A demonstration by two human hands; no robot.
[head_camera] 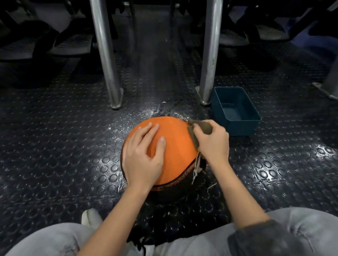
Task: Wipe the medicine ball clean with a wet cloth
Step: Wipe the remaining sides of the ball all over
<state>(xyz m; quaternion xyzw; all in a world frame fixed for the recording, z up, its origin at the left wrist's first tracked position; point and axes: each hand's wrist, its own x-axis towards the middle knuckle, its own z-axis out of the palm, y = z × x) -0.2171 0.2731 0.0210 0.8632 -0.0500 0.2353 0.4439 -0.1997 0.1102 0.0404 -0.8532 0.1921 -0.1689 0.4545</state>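
Black studded rubber flooring [47, 134] runs under everything you see here. At the far left, low in the view, your grey trouser leg [43, 250] comes in, with a white shoe [91, 218] just beyond the knee. Further back a steel post [104, 53] stands on the floor, its foot just left of a patch of glistening specks [142, 113].

Your left hand [144, 156] lies flat on the medicine ball [177, 145], palm down and fingers spread across its left upper side. The ball sits on the floor straight in front of your knees, between your two forearms. Its top is orange, its lower part is dark, and a stitched seam separates the two.

On the ball's right side your right hand [214, 145] is curled round a bunched brown cloth [203, 127], gripping it and holding it against the orange surface. A fold of the cloth follows the ball's right edge, and pale frayed threads [196, 167] hang from it over the seam. A dark pushed-up sleeve [258, 240] covers that arm near the elbow.

Behind your right hand a second steel post [209, 47] stands. Just right of its foot is a dark blue rectangular tub [240, 127], open at the top, close to the ball but apart from it. You cannot tell from here whether it holds water.
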